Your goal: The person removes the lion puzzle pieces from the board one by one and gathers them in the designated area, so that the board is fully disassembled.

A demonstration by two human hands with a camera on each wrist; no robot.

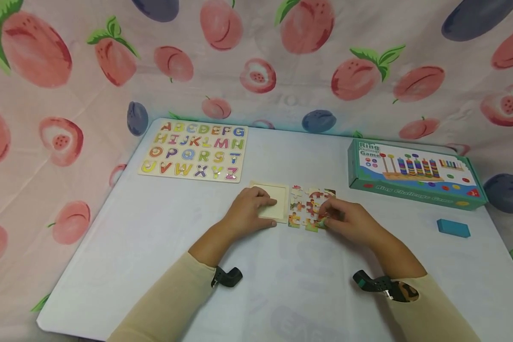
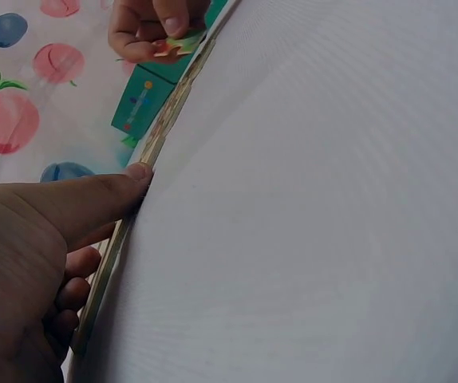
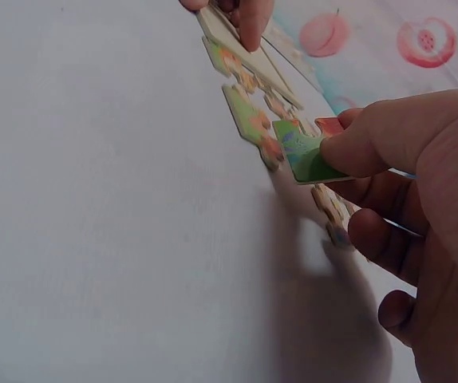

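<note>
A small wooden puzzle tray with a bare recess lies mid-table. My left hand holds it at the left side, the thumb along the near edge and the other fingers bent over the top. Right of the tray, several jigsaw pieces lie in loose rows, picture side up. Over the right end of these rows, my right hand pinches a green jigsaw piece between thumb and forefinger. In the right wrist view that piece is raised above the others, and its other fingers are loosely bent.
A wooden alphabet board with coloured letters lies at the back left. At the back right is a green Ring Challenge Game box, with a blue block in front of it. A fruit-print cloth hangs behind the white table.
</note>
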